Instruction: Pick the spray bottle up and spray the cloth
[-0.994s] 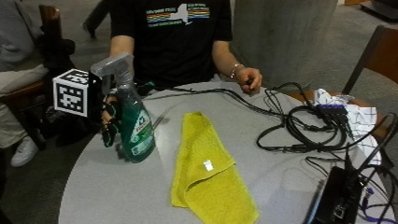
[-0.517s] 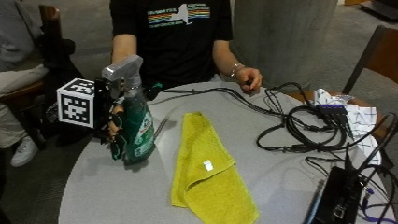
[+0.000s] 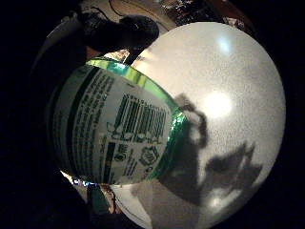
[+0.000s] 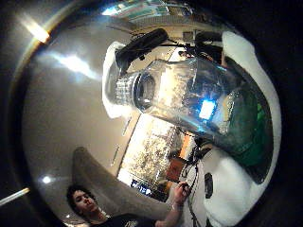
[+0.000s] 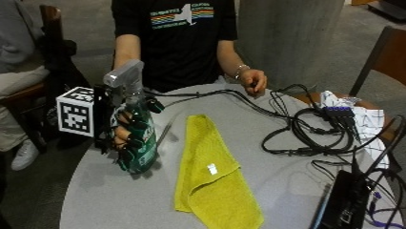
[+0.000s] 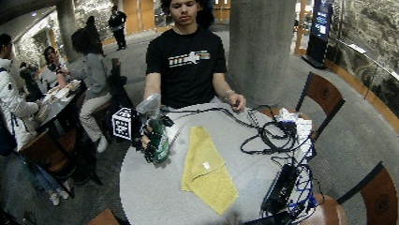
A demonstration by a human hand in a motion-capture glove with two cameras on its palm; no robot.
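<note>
A green spray bottle (image 5: pixel 138 143) with a grey trigger head (image 5: pixel 124 76) stands upright near the left edge of the round grey table (image 5: pixel 126 205). My gloved right hand (image 5: pixel 124 136) grips it around the body from the left. The bottle's base is at or just above the tabletop; I cannot tell whether it touches. A yellow cloth (image 5: pixel 209 171) lies crumpled lengthwise on the table, just right of the bottle. In the palm views the bottle's barcode label (image 3: pixel 114 133) and clear neck (image 4: pixel 189 104) sit close to the palm. The wide view shows the bottle (image 6: pixel 157 140) and the cloth (image 6: pixel 205 168).
Black cables (image 5: pixel 304 133) loop across the right half of the table. A black device (image 5: pixel 346 200) lies at the front right and a white patterned cloth (image 5: pixel 358 112) at the far right. The person's bare left hand (image 5: pixel 252 81) rests at the far edge.
My hand and the bottle have shifted slightly toward the near edge of the table. The cloth and cables have not moved.
</note>
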